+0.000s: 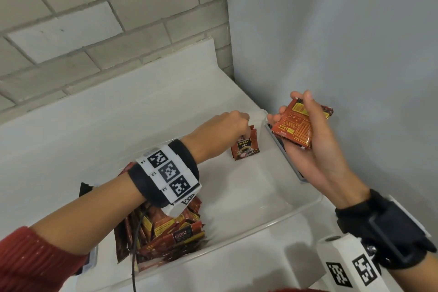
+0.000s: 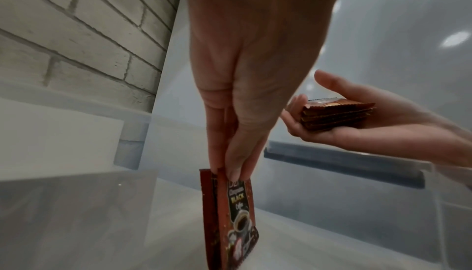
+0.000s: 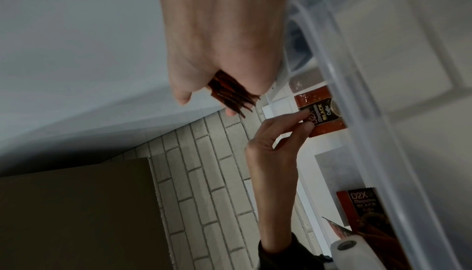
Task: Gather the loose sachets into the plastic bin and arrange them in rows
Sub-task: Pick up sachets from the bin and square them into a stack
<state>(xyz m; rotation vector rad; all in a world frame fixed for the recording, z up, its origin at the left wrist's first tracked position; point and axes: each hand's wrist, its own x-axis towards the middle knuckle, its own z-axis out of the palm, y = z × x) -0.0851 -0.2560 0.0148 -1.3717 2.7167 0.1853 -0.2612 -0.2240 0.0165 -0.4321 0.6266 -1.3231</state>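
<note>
My left hand (image 1: 227, 125) reaches into the clear plastic bin (image 1: 305, 206) and pinches the top edge of a couple of upright sachets (image 1: 245, 146) between thumb and fingertips (image 2: 233, 171); they stand on the bin floor at about twelve o'clock, toward its far end, their printed faces turned to me. In the left wrist view their lower edges reach down to the bin floor.

My right hand (image 1: 315, 140) hovers at about two o'clock over the bin's right rim, palm turned inward, fingers and thumb curled around a small stack of sachets (image 1: 296, 125) lying flat on one another with their back print showing. This stack is well apart from the standing pair.

At about seven o'clock, under my left forearm, a heap of loose sachets (image 1: 170, 234) lies jumbled in the near left corner of the bin. The bin sits on the white counter (image 1: 71, 135), against a brick wall (image 1: 94, 19).
</note>
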